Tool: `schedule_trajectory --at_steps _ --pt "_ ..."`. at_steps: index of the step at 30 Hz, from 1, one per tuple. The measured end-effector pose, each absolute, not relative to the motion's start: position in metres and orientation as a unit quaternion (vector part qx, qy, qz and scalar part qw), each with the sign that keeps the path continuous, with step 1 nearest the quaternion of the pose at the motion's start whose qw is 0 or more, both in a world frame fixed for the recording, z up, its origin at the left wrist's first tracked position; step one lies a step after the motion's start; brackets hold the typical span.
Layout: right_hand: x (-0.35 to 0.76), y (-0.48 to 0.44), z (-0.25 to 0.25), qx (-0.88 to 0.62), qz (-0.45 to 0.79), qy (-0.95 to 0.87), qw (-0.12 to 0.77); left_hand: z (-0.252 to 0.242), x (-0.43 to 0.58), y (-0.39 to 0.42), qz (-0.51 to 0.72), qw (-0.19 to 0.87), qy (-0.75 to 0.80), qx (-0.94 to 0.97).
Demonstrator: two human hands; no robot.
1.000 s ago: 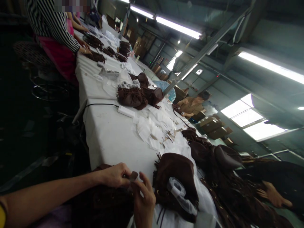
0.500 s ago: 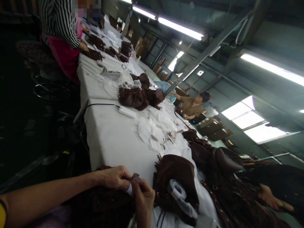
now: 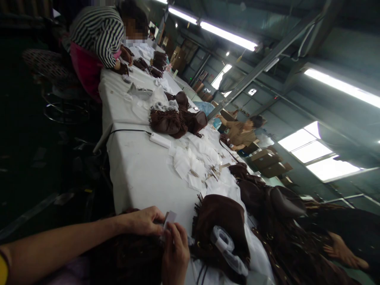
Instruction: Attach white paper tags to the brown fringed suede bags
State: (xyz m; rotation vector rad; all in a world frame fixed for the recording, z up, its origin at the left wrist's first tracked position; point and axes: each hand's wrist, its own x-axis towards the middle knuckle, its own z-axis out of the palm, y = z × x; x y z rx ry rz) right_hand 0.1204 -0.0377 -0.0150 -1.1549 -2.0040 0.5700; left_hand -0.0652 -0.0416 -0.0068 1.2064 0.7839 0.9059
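My left hand and my right hand meet at the bottom of the view, both pinching a small pale tag over a dark brown fringed bag that lies under my forearm. The fingers of both hands are closed on the tag. Just right of my hands lies another brown fringed bag with crumpled plastic wrap stuffed in its opening.
A long white-covered table runs away from me. It carries scattered white paper packets, a white power adapter with a black cable and a heap of brown bags. A striped-sleeved person works at the far left; another person's hand rests at the right.
My right hand has slid down and its fingers folded tighter round the tag, which now shows pale. The striped-sleeved person has bent over the table. The view drifted slightly.
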Motion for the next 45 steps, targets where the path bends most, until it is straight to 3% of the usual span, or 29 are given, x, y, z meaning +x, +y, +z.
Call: schedule_trajectory --at_steps 12,20,26,37,41,45 --pt "0.138 -0.037 -0.024 -0.357 0.044 -0.881 0.308 -0.011 -0.067 -0.040 0.396 0.678 0.308 0.537" --pt "0.141 -0.037 -0.009 -0.344 0.139 -0.898 0.236 -0.011 -0.066 -0.043 0.377 0.621 0.366 0.581" --pt "0.137 -0.037 -0.002 -0.340 0.145 -0.903 0.219 -0.012 -0.066 -0.044 0.382 0.651 0.357 0.551" --pt "0.129 -0.039 -0.005 -0.314 -0.010 -0.929 0.196 -0.004 -0.071 -0.040 0.387 0.717 0.326 0.480" --pt "0.121 -0.036 0.001 -0.308 -0.005 -0.933 0.188 -0.010 -0.066 -0.033 0.406 0.690 0.429 0.418" --pt "0.116 -0.026 0.017 -0.320 0.080 -0.929 0.167 -0.018 -0.056 -0.023 0.419 0.633 0.500 0.417"
